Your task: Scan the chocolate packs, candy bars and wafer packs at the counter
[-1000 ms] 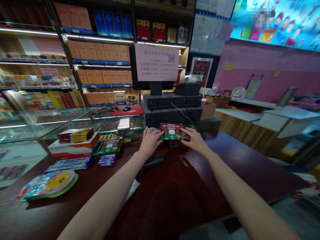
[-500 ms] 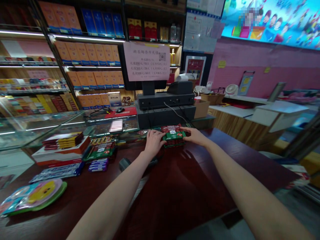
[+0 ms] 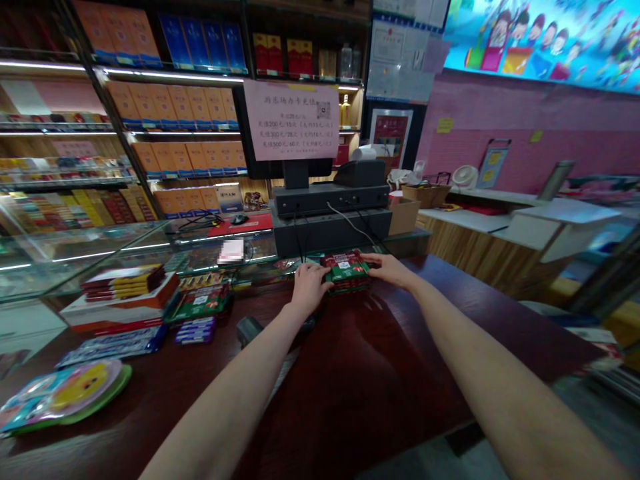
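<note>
A small stack of red and green snack packets point(image 3: 346, 270) lies at the far edge of the dark red wooden counter point(image 3: 380, 373), just in front of the cash register. My left hand point(image 3: 309, 287) presses its curled fingers against the stack's left side. My right hand point(image 3: 390, 269) holds the right side, fingers closed round the edge. Both arms reach straight forward over the counter. A dark handheld scanner point(image 3: 250, 328) lies under my left forearm.
The cash register point(image 3: 330, 213) with a pink price sign point(image 3: 291, 120) stands behind the stack. On the left lie a boxed stack of bars point(image 3: 123, 297), green packets point(image 3: 200, 300), blue gum packs point(image 3: 195, 329) and a round toy pack point(image 3: 65, 393). A glass case point(image 3: 90, 253) and shelves are behind.
The stack has come down from slightly raised in my hands to resting on the counter. My hands stay on its two sides. The view shifted a little to the right.
</note>
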`<state>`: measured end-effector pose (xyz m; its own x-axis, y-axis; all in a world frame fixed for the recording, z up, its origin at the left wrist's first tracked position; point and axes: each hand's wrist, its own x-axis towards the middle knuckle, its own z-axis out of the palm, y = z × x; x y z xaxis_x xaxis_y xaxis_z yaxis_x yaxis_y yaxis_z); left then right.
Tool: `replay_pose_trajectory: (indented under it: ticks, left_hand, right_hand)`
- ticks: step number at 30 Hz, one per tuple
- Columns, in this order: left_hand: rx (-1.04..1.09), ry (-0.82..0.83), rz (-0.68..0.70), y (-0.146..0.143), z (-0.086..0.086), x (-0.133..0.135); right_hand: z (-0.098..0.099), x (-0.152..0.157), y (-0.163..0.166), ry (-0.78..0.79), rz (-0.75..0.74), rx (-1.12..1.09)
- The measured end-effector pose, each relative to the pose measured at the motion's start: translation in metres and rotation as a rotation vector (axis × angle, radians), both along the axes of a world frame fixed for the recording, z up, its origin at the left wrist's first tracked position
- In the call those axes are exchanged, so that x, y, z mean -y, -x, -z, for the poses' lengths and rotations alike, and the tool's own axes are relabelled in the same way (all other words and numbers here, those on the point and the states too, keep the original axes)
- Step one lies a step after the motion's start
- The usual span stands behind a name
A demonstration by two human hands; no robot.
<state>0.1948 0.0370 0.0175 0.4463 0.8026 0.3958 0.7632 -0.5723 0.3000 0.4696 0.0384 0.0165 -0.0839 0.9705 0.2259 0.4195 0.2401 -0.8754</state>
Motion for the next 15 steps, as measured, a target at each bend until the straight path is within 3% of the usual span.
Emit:
replay_pose_trajectory:
  ticks: [15]
  left_hand:
    - [-0.011, 0.026, -0.025, 0.0014, -0.0044, 0.0056]
  right_hand:
    - [0.0086, 0.0024, 0.0015, -0.013, 0.041, -0.008]
